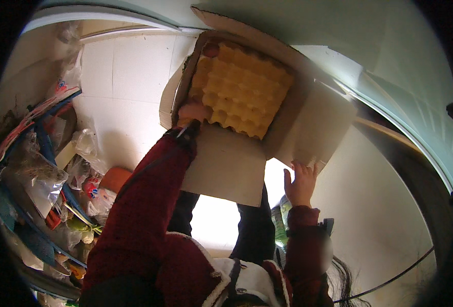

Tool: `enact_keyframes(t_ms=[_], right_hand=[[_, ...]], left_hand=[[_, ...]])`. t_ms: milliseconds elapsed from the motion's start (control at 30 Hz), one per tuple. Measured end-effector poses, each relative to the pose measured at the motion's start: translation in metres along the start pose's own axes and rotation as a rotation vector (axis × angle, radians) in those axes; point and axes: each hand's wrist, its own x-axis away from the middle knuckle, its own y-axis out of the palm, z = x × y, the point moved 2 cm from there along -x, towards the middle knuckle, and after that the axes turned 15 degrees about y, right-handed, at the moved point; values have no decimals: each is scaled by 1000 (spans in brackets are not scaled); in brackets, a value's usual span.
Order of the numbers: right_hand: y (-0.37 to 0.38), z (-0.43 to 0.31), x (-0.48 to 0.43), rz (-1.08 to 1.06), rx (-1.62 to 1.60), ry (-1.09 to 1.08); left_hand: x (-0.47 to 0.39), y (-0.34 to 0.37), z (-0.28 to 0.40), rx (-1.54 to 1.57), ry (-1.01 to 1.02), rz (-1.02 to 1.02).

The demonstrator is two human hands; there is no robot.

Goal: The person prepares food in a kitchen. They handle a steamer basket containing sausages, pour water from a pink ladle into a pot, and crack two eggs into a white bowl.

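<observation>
An open cardboard box (230, 161) stands before me with its flaps folded outward. Inside it lies a yellowish molded-pulp egg tray (249, 88), its bumpy cups filling most of the box. A reddish-brown rounded thing, perhaps an egg (211, 50), shows at the tray's far left corner. My left hand (194, 110) reaches into the box at the tray's near left edge; its fingers are in shadow, so their grip is unclear. At the near edge of the right flap (312, 130), my right hand (302, 185) is spread, fingertips against the cardboard.
On the left, a blue-framed rack (44, 142) holds clear plastic bags (86, 142), an orange-brown container (115, 179) and green vegetables (78, 224). White floor tiles (130, 73) lie beyond. A pale green panel (364, 34) borders the box's far side. Green bottles (279, 222) stand near my right forearm.
</observation>
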Motion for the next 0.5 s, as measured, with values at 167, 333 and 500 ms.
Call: enact_keyframes(t_ms=[167, 333, 500], right_hand=[[6, 3, 2, -15, 25, 20], [7, 8, 1, -8, -9, 17], [7, 7, 0, -1, -25, 39]], left_hand=[[10, 1, -10, -4, -26, 39], [22, -12, -1, -145, 148, 140], [6, -61, 12, 181, 232, 185]])
